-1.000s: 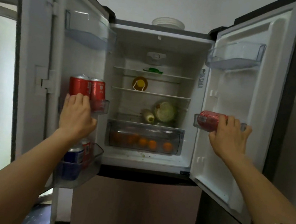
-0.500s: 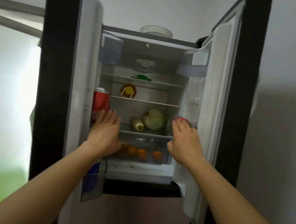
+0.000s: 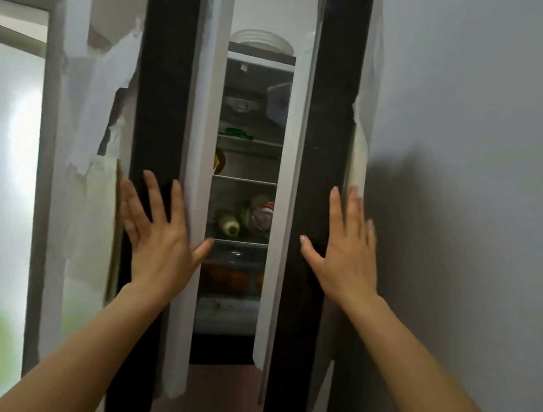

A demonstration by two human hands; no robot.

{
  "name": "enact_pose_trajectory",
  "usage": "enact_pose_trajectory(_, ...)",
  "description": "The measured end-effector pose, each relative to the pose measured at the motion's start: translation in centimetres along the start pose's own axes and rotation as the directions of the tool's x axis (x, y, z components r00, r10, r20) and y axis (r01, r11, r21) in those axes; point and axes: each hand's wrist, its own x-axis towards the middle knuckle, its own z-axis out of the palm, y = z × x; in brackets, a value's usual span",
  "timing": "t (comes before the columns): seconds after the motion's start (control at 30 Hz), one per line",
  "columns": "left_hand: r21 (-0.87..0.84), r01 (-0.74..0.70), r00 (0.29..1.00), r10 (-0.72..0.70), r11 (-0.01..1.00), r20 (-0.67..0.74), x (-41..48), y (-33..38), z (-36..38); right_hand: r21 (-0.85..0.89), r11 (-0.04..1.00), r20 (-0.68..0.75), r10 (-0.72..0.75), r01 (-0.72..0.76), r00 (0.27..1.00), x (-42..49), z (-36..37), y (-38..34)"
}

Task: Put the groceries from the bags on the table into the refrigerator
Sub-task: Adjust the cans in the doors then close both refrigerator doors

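The refrigerator stands in front of me with both upper doors nearly closed, leaving a narrow gap. My left hand lies flat with spread fingers on the dark edge of the left door. My right hand presses flat on the dark edge of the right door. Through the gap I see the shelves, a red can in the right door bin, a pale bottle lying on a shelf, and oranges in the lower drawer. Both hands hold nothing.
A stack of white plates sits on top of the refrigerator. A grey wall runs close along the right side. A bright window or glass door with a grey frame is at the left. The brown lower drawer front is closed.
Both doors have swung inward from wide open to almost closed. My hands moved from the door bins to the doors' outer edges and now push flat against them.
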Motion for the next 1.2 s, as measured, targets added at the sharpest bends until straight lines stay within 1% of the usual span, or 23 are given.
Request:
enact_pose_trajectory(0.03,0.005,-0.017,1.0,0.017,1.0,-0.012,0.2,0.4,0.3,0.078,0.997,0.04,0.012,-0.015,0.999,0.1,0.5,-0.3)
enact_pose_trajectory(0.07,-0.006,-0.024,0.999,0.024,1.0,-0.034,0.4,0.6,0.5,0.121,0.993,0.052,0.004,-0.01,0.999,0.3,1.0,-0.7)
enact_pose_trajectory(0.17,-0.08,-0.035,0.997,0.029,0.996,-0.071,1.0,0.1,1.3,0.141,0.989,0.016,-0.058,0.055,0.998,0.7,2.8,-1.9)
enact_pose_trajectory(0.23,-0.088,-0.053,0.998,0.05,0.995,-0.027,1.2,-0.9,2.1,0.176,0.983,-0.006,-0.058,0.058,0.998,1.0,3.8,-2.6)
enact_pose_trajectory(0.3,-0.062,-0.116,0.992,0.118,0.991,0.041,1.3,-1.6,3.3,0.213,0.976,0.0,-0.042,0.041,0.999,1.4,4.9,-3.0)
enact_pose_trajectory(0.37,-0.026,-0.183,0.978,0.185,0.983,0.094,1.8,-1.4,4.7,0.218,0.975,-0.005,-0.047,0.047,0.999,1.6,5.9,-3.6)
enact_pose_trajectory(0.43,0.029,-0.226,0.968,0.221,0.974,0.119,2.5,-0.6,6.1,0.203,0.978,-0.017,-0.051,0.053,0.999,1.9,6.7,-4.0)
enact_pose_trajectory(0.53,0.13,-0.228,0.971,0.215,0.965,0.109,3.2,0.3,7.5,0.158,0.985,-0.011,-0.071,0.072,0.997,2.3,8.1,-4.5)
enact_pose_trajectory(0.67,0.202,-0.262,0.964,0.249,0.944,0.09,3.5,0.1,8.7,0.183,0.979,-0.012,-0.094,0.095,0.996,2.6,9.4,-5.0)
enact_pose_trajectory(0.83,0.19,-0.261,0.965,0.255,0.946,0.057,3.9,0.2,9.6,0.201,0.974,-0.049,-0.099,0.107,0.994,2.9,10.1,-5.2)
enact_pose_trajectory(1.03,0.202,-0.264,0.964,0.252,0.943,0.086,4.0,0.0,9.4,0.217,0.972,-0.075,-0.076,0.091,0.994,2.8,10.2,-5.8)
enact_pose_trajectory(1.13,0.189,-0.242,0.97,0.236,0.952,0.055,3.5,-0.1,9.2,0.215,0.972,-0.107,-0.076,0.097,0.991,2.2,9.8,-5.3)
enact_pose_trajectory(1.2,0.179,-0.261,0.965,0.261,0.949,0.021,3.3,-0.6,9.0,0.243,0.965,-0.141,-0.068,0.101,0.988,1.7,9.5,-4.8)
